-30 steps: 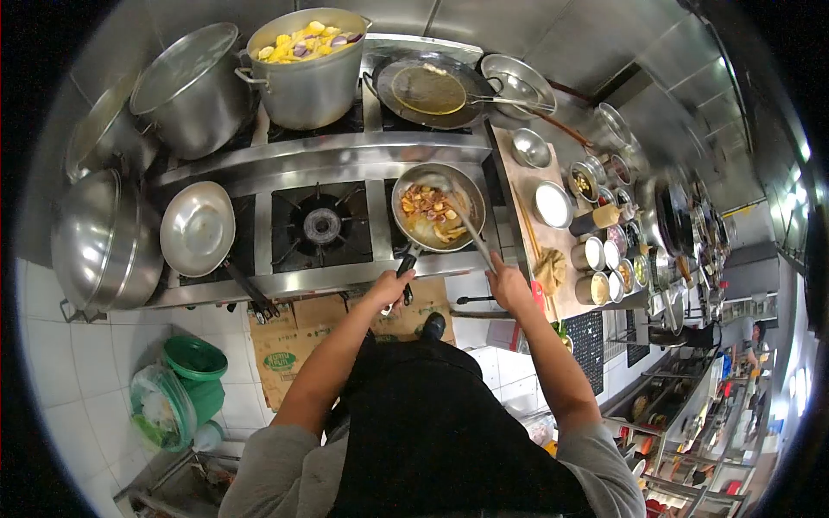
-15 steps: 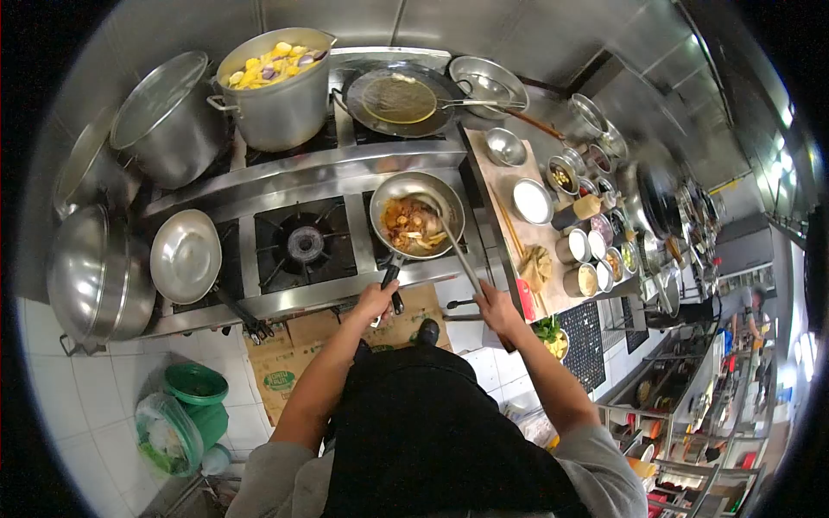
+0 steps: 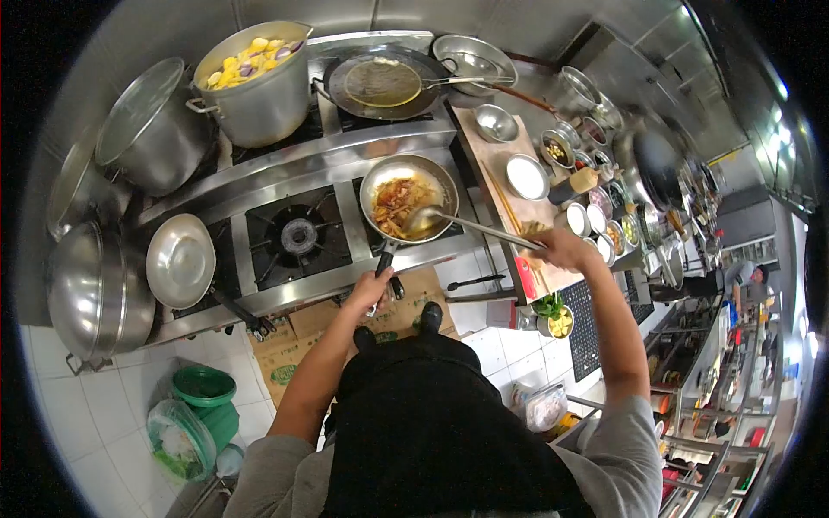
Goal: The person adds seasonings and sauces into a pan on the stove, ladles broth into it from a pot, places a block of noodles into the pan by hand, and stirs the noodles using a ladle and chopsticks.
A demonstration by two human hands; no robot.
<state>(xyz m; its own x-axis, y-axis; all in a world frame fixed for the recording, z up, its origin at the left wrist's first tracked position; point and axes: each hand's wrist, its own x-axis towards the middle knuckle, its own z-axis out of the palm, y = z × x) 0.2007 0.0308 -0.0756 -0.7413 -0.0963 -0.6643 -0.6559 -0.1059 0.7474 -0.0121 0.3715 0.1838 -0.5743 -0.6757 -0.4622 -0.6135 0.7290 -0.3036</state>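
Note:
My left hand [image 3: 370, 292] is closed around the black handle [image 3: 385, 256] of a steel frying pan [image 3: 439, 180], which sits on the front right burner. Browned, sliced food in an orange-brown sauce [image 3: 395, 204] lies in the pan. In my right hand [image 3: 563, 250], closed and held over the side board, is the long handle of a metal ladle [image 3: 484, 230]. The ladle's bowl dips into the food at the pan's near right side. Below my right hand, a bowl of yellow chunks [image 3: 561, 323] sits beside green leaves [image 3: 548, 305].
A second pan [image 3: 180, 259] rests on the left burner; a bare burner [image 3: 299, 235] lies between. Behind stand a large pot of yellow and purple pieces [image 3: 289, 78] and a dark wok [image 3: 341, 65] bearing a strainer [image 3: 384, 82]. A white bowl [image 3: 528, 177] is rightward. Another person [image 3: 747, 274] stands far right.
My right hand has moved right and up, swinging the ladle from steep to nearly level across the pan's near rim. The food has shifted in the pan. My left hand keeps its grip.

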